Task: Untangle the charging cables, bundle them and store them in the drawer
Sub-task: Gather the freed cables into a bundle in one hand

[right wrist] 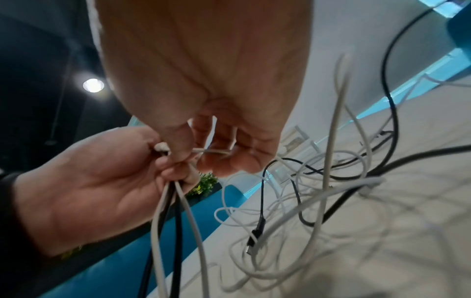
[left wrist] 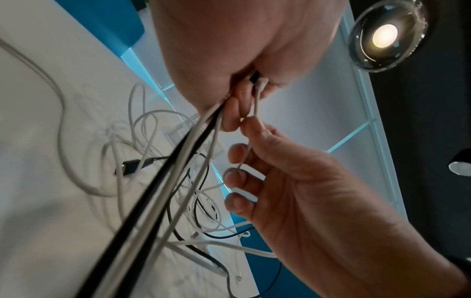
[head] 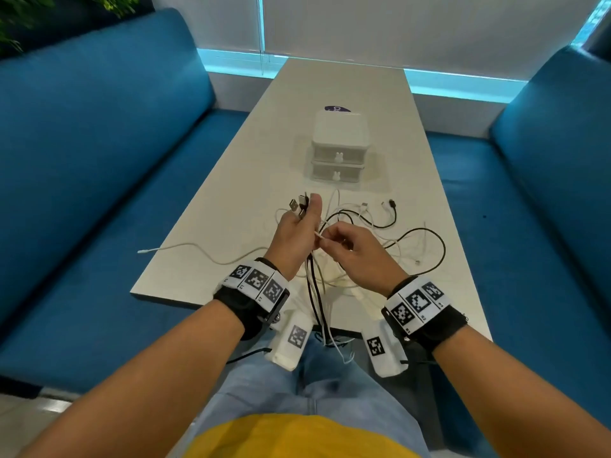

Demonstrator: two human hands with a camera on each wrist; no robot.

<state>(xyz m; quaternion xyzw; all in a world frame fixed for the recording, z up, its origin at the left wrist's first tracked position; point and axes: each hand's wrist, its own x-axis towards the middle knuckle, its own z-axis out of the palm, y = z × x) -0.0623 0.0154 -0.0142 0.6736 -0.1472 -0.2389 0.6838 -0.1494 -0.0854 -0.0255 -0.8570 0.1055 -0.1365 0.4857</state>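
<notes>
— What are your hands doing?

— My left hand [head: 295, 233] is gripping a bunch of charging cables [head: 315, 292], fingers curled round them. The USB plugs [head: 299, 203] are sticking up above my fist, and the cords are hanging down below it, over the near edge of the table [head: 231, 193], toward my lap.

— And the other?

— My right hand [head: 355, 256] is pinching one thin white cable [head: 320, 235] between thumb and fingertips, right beside my left hand; its end is reaching into my left fist.

— Where are the remaining cords?

— They are lying in a loose black and white tangle [head: 390, 233] on the table, just beyond and to the right of my right hand. One white cord [head: 185, 249] is trailing off to the left of my left hand.

— And the drawer?

— The white drawer unit [head: 338, 150] is sitting well beyond both hands, both drawers shut.
</notes>
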